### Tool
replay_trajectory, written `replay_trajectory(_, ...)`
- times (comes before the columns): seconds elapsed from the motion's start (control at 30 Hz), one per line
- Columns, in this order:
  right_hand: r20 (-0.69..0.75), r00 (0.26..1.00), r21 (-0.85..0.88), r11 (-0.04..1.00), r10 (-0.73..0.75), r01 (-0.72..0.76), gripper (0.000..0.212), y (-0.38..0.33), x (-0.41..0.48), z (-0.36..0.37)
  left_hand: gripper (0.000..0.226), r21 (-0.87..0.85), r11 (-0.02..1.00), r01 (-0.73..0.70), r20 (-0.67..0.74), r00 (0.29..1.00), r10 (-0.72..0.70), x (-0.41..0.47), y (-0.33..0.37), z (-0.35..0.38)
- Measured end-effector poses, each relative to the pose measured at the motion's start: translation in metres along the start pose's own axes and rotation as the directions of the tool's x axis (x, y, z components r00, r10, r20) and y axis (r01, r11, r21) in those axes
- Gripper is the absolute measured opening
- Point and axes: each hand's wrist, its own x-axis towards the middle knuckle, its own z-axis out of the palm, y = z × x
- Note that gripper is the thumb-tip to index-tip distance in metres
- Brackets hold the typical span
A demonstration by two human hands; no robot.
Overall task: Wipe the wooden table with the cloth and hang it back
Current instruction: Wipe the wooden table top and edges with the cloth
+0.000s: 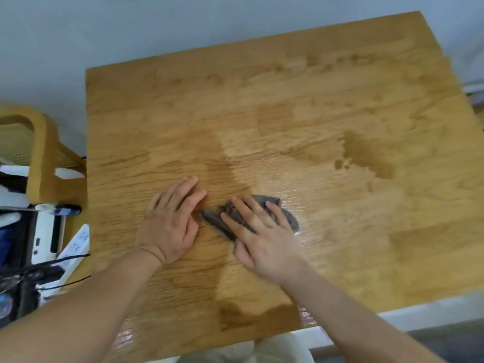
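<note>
A wooden table (314, 106) fills most of the view, with darker wet patches and a shiny damp streak near its middle. A small dark grey cloth (213, 218) lies bunched on the tabletop. My right hand (262, 231) presses flat on the cloth with fingers spread, covering most of it. My left hand (170, 221) rests flat on the bare wood just to the left of the cloth, fingers apart, holding nothing.
A wooden chair (39, 153) stands off the table's left edge. Below it are a white power strip (76, 244), black cables and dark equipment (15, 258). A pale wall runs behind the table. My light trousers (248, 349) show at the near edge.
</note>
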Motion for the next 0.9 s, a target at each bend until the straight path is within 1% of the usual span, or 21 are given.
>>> replay_trajectory(0.03,0.006,1.000,-0.004,1.000,-0.002,0.002,0.051,0.017,0.012,-0.004,0.051,0.000,1.000,0.006,0.000,1.000,-0.006,0.000,0.000,0.000)
replay_trajectory(0.07,-0.004,0.999,-0.009,0.999,0.035,-0.035,0.052,0.034,0.030,-0.008,0.051,-0.002,1.000,0.009,-0.001,1.000,-0.009,0.000,0.001,0.001)
replay_trajectory(0.17,-0.076,0.969,0.001,0.972,0.236,-0.237,0.054,0.075,0.102,-0.023,0.051,-0.005,1.000,0.010,0.016,1.000,-0.010,-0.001,-0.001,0.005)
replay_trajectory(0.23,-0.051,0.931,0.008,0.933,0.360,-0.360,0.055,0.084,0.141,-0.028,0.051,-0.007,1.000,0.014,0.018,1.000,-0.014,-0.001,-0.004,0.006)
replay_trajectory(0.3,-0.063,0.901,0.016,0.903,0.430,-0.430,0.055,0.077,0.147,-0.026,0.051,-0.021,1.000,0.014,0.032,0.999,-0.013,0.000,-0.004,0.005)
replay_trajectory(0.33,-0.083,0.901,0.013,0.904,0.426,-0.427,0.054,0.067,0.135,-0.024,0.051,-0.032,0.999,0.014,0.036,0.999,-0.013,-0.001,-0.004,0.005)
replay_trajectory(0.37,-0.089,0.916,0.008,0.920,0.391,-0.392,0.054,0.054,0.114,-0.021,0.051,-0.043,0.999,0.016,0.033,0.999,-0.015,-0.003,-0.004,0.004)
replay_trajectory(0.43,-0.040,0.955,-0.014,0.955,0.294,-0.295,0.052,0.026,0.053,-0.015,0.051,-0.057,0.998,0.018,0.014,1.000,-0.017,-0.005,-0.002,0.004)
replay_trajectory(0.47,-0.003,0.971,-0.034,0.971,0.237,-0.237,0.052,0.016,0.021,-0.012,0.049,-0.071,0.996,0.047,-0.007,0.999,-0.047,-0.004,0.002,0.003)
replay_trajectory(0.53,0.031,0.990,-0.074,0.988,0.137,-0.134,0.053,0.011,-0.029,-0.011,0.039,-0.119,0.981,0.153,-0.058,0.985,-0.160,0.007,0.016,0.001)
replay_trajectory(0.6,0.065,0.998,-0.122,0.992,0.026,-0.018,0.052,0.024,-0.046,-0.015,0.030,-0.163,0.954,0.250,-0.062,0.963,-0.263,0.026,0.033,0.000)
replay_trajectory(0.63,0.091,0.996,-0.115,0.993,0.002,0.008,0.051,0.032,-0.042,-0.018,0.031,-0.156,0.951,0.266,-0.048,0.960,-0.276,0.040,0.037,-0.002)
replay_trajectory(0.67,0.092,0.996,-0.102,0.995,0.015,-0.005,0.051,0.039,-0.029,-0.022,0.033,-0.131,0.957,0.260,-0.035,0.963,-0.267,0.054,0.039,-0.004)
replay_trajectory(0.7,0.057,0.996,-0.090,0.994,0.064,-0.059,0.050,0.046,-0.011,-0.024,0.034,-0.108,0.960,0.257,-0.036,0.965,-0.262,0.069,0.036,-0.005)
replay_trajectory(0.73,0.011,0.989,-0.078,0.987,0.145,-0.144,0.050,0.054,0.012,-0.026,0.037,-0.096,0.957,0.274,-0.051,0.959,-0.280,0.083,0.032,-0.006)
replay_trajectory(0.8,-0.059,0.949,-0.062,0.948,0.309,-0.313,0.051,0.069,0.065,-0.028,0.044,-0.120,0.929,0.351,-0.070,0.930,-0.360,0.104,0.023,-0.007)
replay_trajectory(0.83,-0.084,0.930,-0.065,0.929,0.358,-0.364,0.052,0.077,0.093,-0.028,0.049,-0.139,0.915,0.378,-0.058,0.920,-0.389,0.110,0.022,-0.006)
replay_trajectory(0.9,-0.096,0.896,-0.058,0.896,0.433,-0.440,0.054,0.094,0.148,-0.031,0.054,-0.162,0.908,0.387,-0.057,0.915,-0.400,0.110,0.026,-0.002)
